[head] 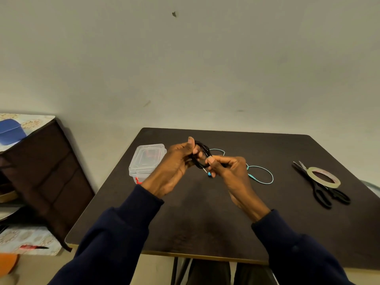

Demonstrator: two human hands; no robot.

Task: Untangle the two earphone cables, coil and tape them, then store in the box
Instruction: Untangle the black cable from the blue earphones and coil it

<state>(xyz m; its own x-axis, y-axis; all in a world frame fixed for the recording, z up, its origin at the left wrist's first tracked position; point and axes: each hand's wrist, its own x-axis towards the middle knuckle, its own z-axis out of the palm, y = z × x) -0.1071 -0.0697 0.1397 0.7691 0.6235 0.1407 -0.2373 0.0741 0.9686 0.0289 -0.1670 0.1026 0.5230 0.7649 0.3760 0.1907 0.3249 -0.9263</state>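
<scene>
Above dark desk [205, 223]: left hand [172, 167] fingers clamped on coiled black earphone cable [202, 149], right hand [230, 171] pinching its plug end, I think. Coiling step, nearly done imo. Next needs beige tape roll [329, 185], far right. Turquoise cable [252, 176] loose behind hands; clear plastic box [147, 159] left.

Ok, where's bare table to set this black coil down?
Bare: the near half of the table, up to its front edge, and the gap between teal cable and scissors. Crowded: along the teal cable, by the box, around the tape roll.
</scene>
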